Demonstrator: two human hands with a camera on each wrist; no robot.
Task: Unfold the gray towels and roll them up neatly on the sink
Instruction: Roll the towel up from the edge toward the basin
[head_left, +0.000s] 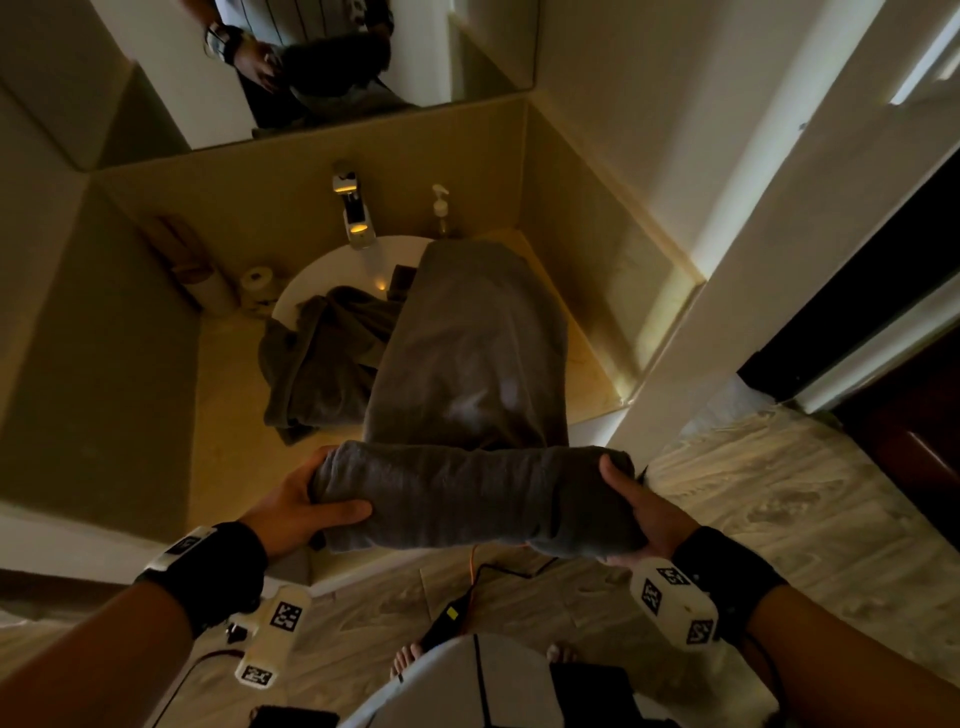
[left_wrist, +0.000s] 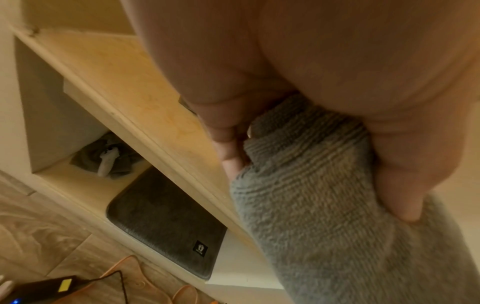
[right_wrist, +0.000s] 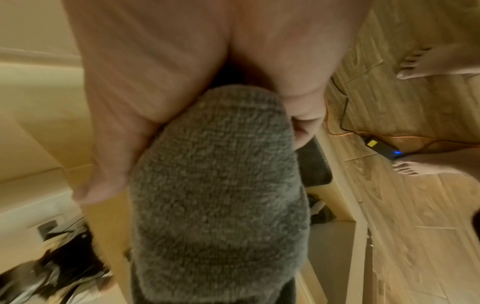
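While the left hand (head_left: 304, 499) and the right hand (head_left: 641, 512) each curl their fingers around one end of the rolled part, the gray towel (head_left: 467, 358) lies spread over the counter (head_left: 223, 415) and the sink (head_left: 332, 265). If one hand rolls faster, the roll may go crooked. If it slips off the counter's near edge, it may fall open. A second towel (head_left: 322, 358) lies bunched beside it and could get caught in the roll.
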